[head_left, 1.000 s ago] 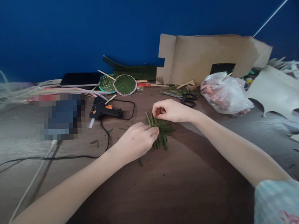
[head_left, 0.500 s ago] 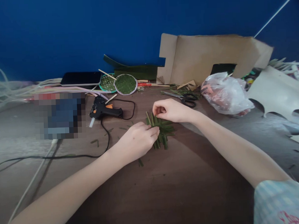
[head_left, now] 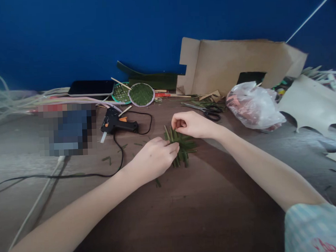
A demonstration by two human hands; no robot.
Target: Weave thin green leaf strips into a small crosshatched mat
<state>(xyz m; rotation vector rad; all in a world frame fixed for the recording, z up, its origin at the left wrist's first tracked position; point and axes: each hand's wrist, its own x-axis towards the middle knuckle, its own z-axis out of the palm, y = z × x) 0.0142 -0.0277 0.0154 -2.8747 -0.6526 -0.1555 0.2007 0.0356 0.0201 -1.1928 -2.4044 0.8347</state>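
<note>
Green leaf strips, crossed over one another like a small woven mat, lie on the brown table in front of me. My left hand is closed on the mat's left side, fingertips pressed together over the strips. At the mat's upper edge, my right hand has its thumb and forefinger pinched at a strip. The fingertips partly cover what they grip. Small green offcuts are scattered near my left hand.
A black glue gun with its cord lies to the left, near a blurred-out device. Behind are round woven pieces, a phone and scissors. Cardboard and a plastic bag stand at the right.
</note>
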